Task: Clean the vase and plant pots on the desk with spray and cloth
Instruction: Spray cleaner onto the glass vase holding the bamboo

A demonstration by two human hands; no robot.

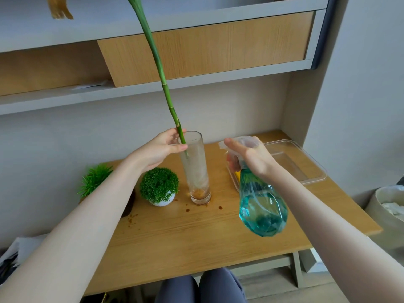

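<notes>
Now the left hand (159, 149) pinches the stem (166, 88) at the vase (196, 169) rim; right hand (251, 158) grips the spray bottle (262, 206); mist the cloudy glass evenly, keeping the vase steady mid-desk (175, 248).

Wooden desk (196, 248): vase (197, 171), pots (162, 200), tray (306, 167).

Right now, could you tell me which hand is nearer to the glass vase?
Left. The left hand touches the vase at its rim, pinching the stem; the right hand holds the spray bottle off to its right.
</notes>
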